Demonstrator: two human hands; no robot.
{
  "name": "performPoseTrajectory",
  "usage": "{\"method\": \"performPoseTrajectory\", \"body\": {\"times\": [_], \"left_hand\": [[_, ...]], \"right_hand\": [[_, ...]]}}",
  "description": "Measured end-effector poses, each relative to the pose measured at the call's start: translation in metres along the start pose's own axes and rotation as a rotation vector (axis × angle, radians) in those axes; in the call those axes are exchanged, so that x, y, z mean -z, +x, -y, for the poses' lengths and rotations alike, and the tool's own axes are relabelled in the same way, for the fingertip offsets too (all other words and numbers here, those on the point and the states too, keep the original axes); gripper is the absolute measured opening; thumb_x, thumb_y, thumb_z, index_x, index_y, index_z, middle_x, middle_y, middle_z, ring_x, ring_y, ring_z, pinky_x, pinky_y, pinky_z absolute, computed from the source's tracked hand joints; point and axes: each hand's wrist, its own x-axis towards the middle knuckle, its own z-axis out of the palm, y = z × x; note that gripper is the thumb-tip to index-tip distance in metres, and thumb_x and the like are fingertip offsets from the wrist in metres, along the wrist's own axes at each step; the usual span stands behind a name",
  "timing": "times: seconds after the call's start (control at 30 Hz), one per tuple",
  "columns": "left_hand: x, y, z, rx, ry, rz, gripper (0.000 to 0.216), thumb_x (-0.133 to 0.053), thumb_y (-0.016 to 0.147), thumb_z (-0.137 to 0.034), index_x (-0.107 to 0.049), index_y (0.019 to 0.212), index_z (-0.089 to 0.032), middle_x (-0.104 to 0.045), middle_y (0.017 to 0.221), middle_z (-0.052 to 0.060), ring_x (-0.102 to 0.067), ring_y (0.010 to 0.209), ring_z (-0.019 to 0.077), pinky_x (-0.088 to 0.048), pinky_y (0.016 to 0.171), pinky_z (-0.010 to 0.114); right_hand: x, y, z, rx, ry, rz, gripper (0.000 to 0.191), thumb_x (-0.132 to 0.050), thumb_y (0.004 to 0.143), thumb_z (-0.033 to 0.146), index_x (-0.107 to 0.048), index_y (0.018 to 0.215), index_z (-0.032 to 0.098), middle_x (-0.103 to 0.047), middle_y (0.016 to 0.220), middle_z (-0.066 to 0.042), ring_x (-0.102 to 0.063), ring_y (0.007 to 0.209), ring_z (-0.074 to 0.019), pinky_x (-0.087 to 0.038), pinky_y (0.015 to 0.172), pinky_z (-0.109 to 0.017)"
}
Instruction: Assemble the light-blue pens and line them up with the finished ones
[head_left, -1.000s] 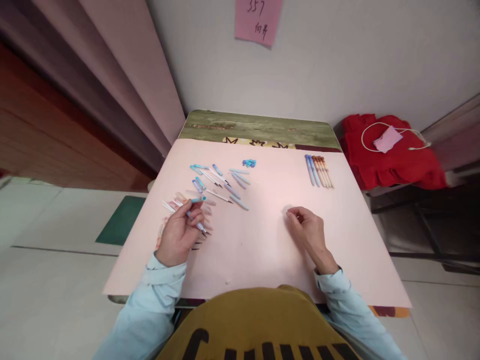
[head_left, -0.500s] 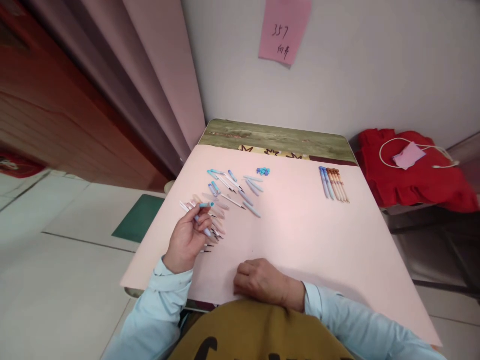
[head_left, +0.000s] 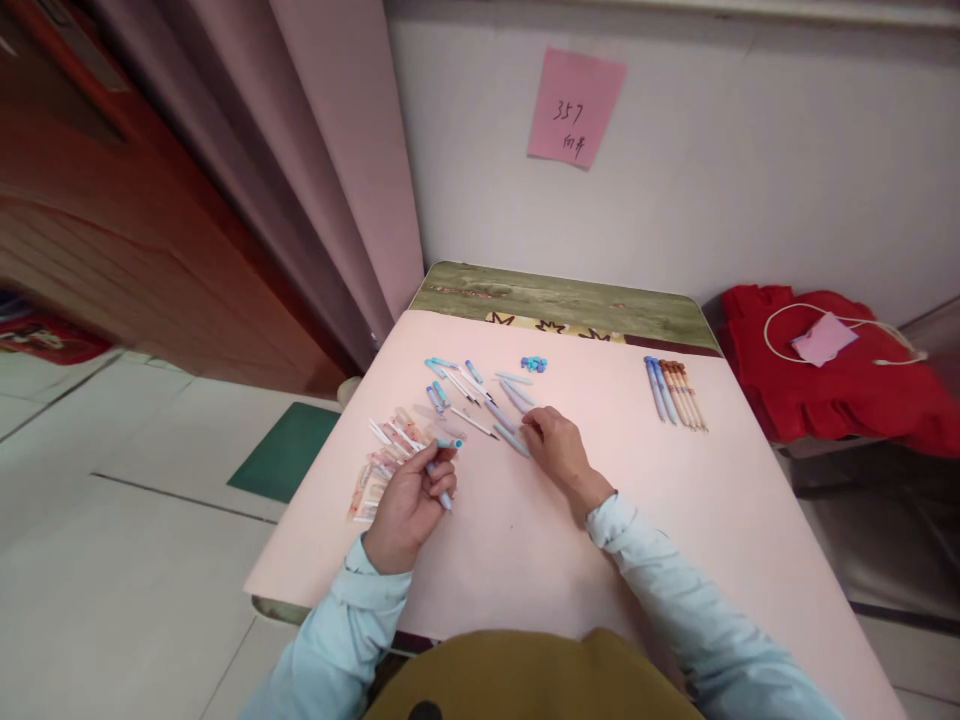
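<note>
My left hand (head_left: 409,510) is closed, raised over the left part of the table. Between its thumb and forefinger is a short light-blue pen part (head_left: 450,443), and a lavender pen barrel (head_left: 445,499) sticks out below its curled fingers. My right hand (head_left: 559,455) reaches to the loose pen barrels, fingers bent down beside a pale blue barrel (head_left: 511,440); what its fingertips pinch, if anything, is hidden. Farther back lie a white pen refill (head_left: 474,423), other refills, short blue pen parts (head_left: 436,396) and a cluster of small blue pieces (head_left: 534,364).
Brown and pink pen parts with refills (head_left: 375,470) lie beside my left hand. A row of assembled blue and brown pens (head_left: 675,395) rests at the right on the pink-covered table (head_left: 600,600). Red cloth with a cable (head_left: 817,380) is beyond the right edge.
My right hand has moved from the table's front edge forward to the loose barrels. The left hand still holds its pen parts, slightly farther right and lower. The view has tilted up.
</note>
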Motion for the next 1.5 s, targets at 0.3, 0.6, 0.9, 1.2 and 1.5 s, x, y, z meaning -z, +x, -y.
{"method": "performPoseTrajectory", "body": {"times": [0.3,0.6,0.9,1.2,1.5], "left_hand": [[-0.003,-0.002,-0.006,0.097,-0.058,0.040,0.021,-0.041,0.094,-0.009,-0.051,0.075,-0.011,-0.054,0.065,0.003,-0.034,0.040,0.0018,-0.023,0.031,0.012],[0.005,-0.011,-0.022,0.051,-0.100,0.065,0.022,-0.039,0.093,-0.008,-0.050,0.075,-0.012,-0.052,0.066,0.002,-0.034,0.039,0.0013,-0.024,0.031,0.012],[0.004,-0.004,-0.025,0.022,-0.116,0.025,0.021,-0.042,0.091,-0.007,-0.049,0.073,-0.012,-0.052,0.064,0.002,-0.035,0.039,0.0018,-0.022,0.031,0.012],[0.007,0.005,-0.004,-0.177,0.137,0.110,0.014,-0.062,0.082,-0.015,-0.054,0.070,-0.012,-0.052,0.057,-0.001,-0.037,0.039,0.0032,-0.022,0.034,0.014],[0.000,0.019,0.036,-0.224,0.362,0.231,0.022,-0.074,0.072,-0.026,-0.055,0.071,-0.013,-0.058,0.060,0.000,-0.040,0.039,0.0038,-0.018,0.036,0.016]], "right_hand": [[-0.014,0.020,0.021,0.067,0.023,0.012,0.017,-0.052,0.092,0.022,-0.069,0.095,0.020,-0.067,0.093,-0.005,-0.062,0.083,-0.0161,-0.045,0.076,-0.024],[-0.052,0.072,0.072,0.100,-0.263,0.324,0.020,-0.051,0.093,0.021,-0.070,0.097,0.018,-0.069,0.095,-0.008,-0.064,0.086,-0.0176,-0.044,0.073,-0.025],[-0.057,0.068,0.076,0.104,-0.406,0.373,0.027,-0.038,0.093,0.006,-0.063,0.102,0.011,-0.065,0.095,-0.017,-0.065,0.085,-0.0234,-0.048,0.071,-0.032],[-0.033,0.045,0.062,0.026,-0.258,0.270,0.020,-0.036,0.095,0.009,-0.054,0.100,0.014,-0.067,0.092,-0.011,-0.065,0.079,-0.0180,-0.048,0.069,-0.027],[0.001,0.004,0.037,-0.246,0.739,-0.068,0.026,-0.052,0.089,0.037,-0.061,0.101,0.017,-0.066,0.076,-0.002,-0.064,0.062,-0.0129,-0.054,0.063,-0.027]]}}
